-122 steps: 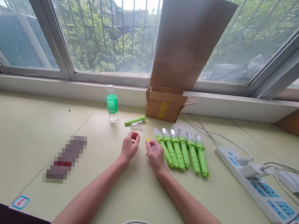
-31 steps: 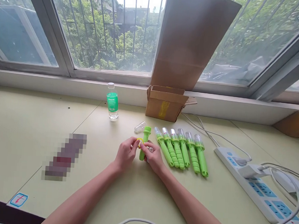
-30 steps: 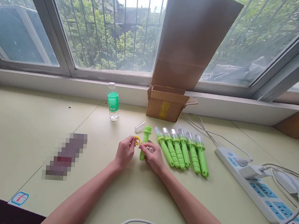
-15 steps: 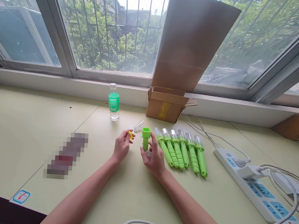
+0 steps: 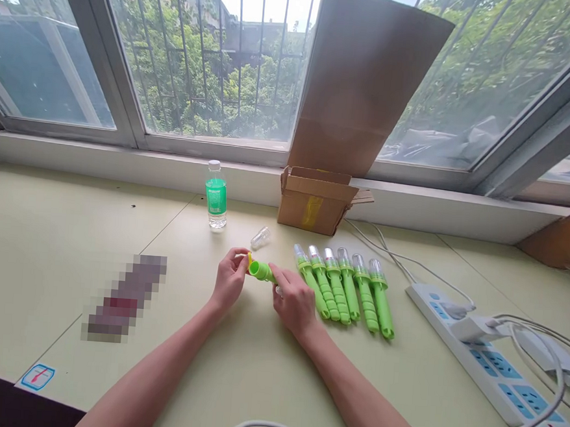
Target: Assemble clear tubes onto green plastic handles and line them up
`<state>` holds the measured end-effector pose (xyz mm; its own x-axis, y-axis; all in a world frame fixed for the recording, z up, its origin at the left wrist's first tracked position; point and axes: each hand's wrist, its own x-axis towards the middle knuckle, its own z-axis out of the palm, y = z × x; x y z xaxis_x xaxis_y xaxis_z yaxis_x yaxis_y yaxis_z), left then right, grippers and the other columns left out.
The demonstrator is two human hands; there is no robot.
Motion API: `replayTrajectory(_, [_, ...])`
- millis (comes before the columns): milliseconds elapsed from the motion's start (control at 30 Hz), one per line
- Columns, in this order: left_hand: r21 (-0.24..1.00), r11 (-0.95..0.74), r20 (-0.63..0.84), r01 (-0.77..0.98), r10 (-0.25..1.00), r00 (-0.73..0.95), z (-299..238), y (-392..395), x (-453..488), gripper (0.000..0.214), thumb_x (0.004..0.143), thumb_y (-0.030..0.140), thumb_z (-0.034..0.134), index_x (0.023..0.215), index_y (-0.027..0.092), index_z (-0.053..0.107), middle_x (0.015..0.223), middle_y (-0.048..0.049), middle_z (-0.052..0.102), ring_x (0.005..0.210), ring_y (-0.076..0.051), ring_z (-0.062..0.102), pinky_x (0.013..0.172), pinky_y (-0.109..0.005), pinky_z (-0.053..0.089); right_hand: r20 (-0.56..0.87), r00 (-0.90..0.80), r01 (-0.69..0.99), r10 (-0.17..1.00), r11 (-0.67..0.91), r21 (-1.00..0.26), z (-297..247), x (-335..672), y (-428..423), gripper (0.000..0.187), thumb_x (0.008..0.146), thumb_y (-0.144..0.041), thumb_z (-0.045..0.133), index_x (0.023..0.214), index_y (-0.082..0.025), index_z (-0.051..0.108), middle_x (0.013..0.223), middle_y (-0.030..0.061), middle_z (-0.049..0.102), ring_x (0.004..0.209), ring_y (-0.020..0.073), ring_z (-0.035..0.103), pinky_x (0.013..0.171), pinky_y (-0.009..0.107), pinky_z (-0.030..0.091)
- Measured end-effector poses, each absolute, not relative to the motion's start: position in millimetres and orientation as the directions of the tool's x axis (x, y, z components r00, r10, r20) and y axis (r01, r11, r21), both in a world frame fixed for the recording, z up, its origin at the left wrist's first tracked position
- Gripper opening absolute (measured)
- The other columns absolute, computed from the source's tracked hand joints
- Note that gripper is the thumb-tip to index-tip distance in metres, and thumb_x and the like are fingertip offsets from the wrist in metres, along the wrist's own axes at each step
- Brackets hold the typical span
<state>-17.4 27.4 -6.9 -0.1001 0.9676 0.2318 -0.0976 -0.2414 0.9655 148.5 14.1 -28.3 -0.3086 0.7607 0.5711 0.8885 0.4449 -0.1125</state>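
Observation:
My right hand [image 5: 294, 300] grips a green plastic handle [image 5: 262, 271], tilted so its open end points left toward my left hand. A small clear part also shows under the right fingers. My left hand [image 5: 228, 280] pinches a small yellow ring [image 5: 249, 259] right at the handle's open mouth. A clear plastic cap [image 5: 260, 238] lies loose on the table just behind the hands. To the right of my right hand lies a row of several assembled green sticks with clear tips [image 5: 345, 289], side by side.
A water bottle with a green label [image 5: 216, 196] and an open cardboard box [image 5: 315, 200] stand near the window sill. A white power strip with blue sockets [image 5: 492, 364] and its cables lie at the right. A white cable [image 5: 250, 426] crosses the near edge.
The right hand has tipped the green handle from upright to lying leftward. The left hand has brought the yellow ring up to the handle's open end.

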Motion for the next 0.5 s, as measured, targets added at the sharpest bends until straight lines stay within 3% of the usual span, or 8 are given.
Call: replayTrajectory(500, [0.931, -0.014, 0.013, -0.365, 1.000, -0.006, -7.8, 33.6, -21.9, 0.040, 0.070, 0.044, 0.068, 0.095, 0.015, 0.055, 0.075, -0.0025, 0.063, 0.061, -0.012, 0.061, 0.063, -0.030, 0.054, 0.576, -0.264, 0.911, 0.774, 0.397, -0.115, -29.9, 146.6, 15.2, 0.049, 0.091, -0.024, 0.041, 0.139, -0.025, 0.040, 0.089, 0.0060, 0.065, 0.070, 0.0162, 0.057, 0.055, 0.025, 0.035])
